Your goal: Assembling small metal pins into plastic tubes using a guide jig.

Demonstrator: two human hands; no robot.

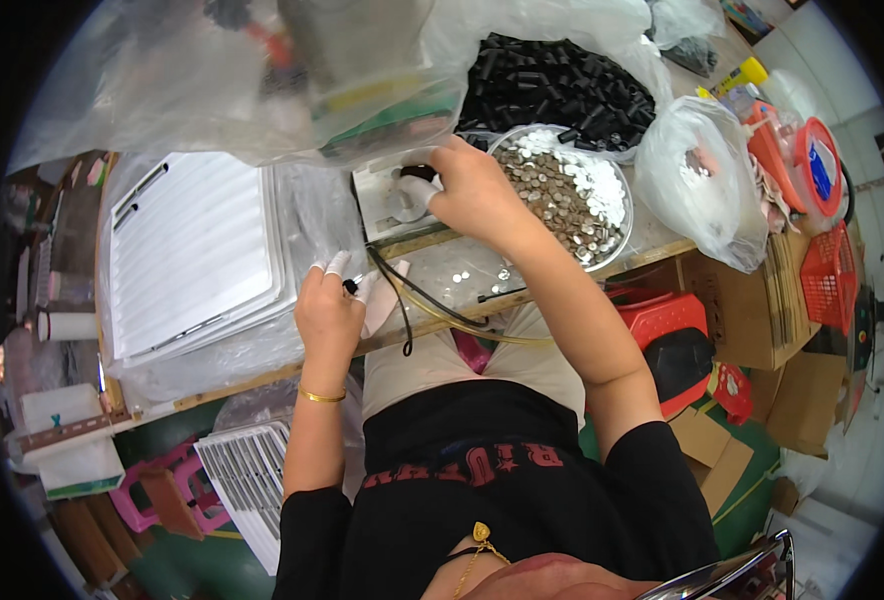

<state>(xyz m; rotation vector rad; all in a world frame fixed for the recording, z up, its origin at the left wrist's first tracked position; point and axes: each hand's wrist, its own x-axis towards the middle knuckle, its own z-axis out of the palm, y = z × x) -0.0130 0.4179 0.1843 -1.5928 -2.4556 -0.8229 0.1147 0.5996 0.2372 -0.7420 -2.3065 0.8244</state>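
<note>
My left hand (329, 312), white covers on its fingertips, is closed with a small black piece (350, 287) pinched between thumb and finger, just above the table's front edge. My right hand (474, 198) reaches forward to a pale metal fixture (374, 205); its fingers, also white-tipped, are bent together by a dark rounded part, and what they hold is hidden. Beside that hand stands a clear round bowl (619, 240) of small silver discs (552, 190) and white bits (602, 190). Behind it lies a heap of short black tubes (562, 85) in clear plastic.
At left, stacked white grooved trays (197, 250) carry a few dark rods. Plastic sheeting (212, 80) hangs over the far side. Black and yellow hoses (432, 305) loop over the front edge. To the right are a plastic bag (697, 180), a red stool (662, 320) and cardboard boxes (732, 320).
</note>
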